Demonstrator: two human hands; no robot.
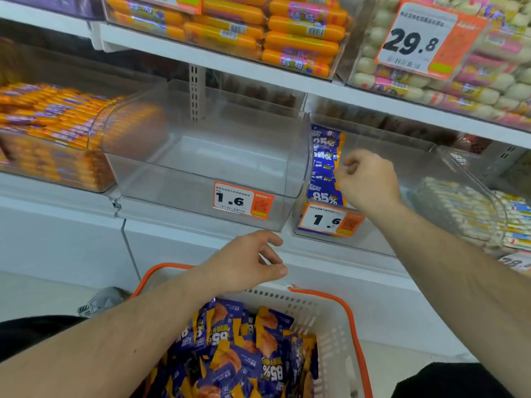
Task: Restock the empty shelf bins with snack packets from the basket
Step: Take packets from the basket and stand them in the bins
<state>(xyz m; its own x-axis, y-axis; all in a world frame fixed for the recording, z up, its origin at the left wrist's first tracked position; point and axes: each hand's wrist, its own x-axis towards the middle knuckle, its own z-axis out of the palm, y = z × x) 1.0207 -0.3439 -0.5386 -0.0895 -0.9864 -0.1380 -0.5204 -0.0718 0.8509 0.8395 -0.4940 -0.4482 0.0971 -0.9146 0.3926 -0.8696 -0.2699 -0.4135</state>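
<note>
Packets are stood on edge against the right bin wall, steadied by the right hand, fingers curled against them; grip cannot be told. The left hand hovers relaxed, holding nothing, above the basket.

The left hand hovers at the frame's center, fingers loosely curled, holding nothing. The right hand is raised at center right, fingers curled.
</note>
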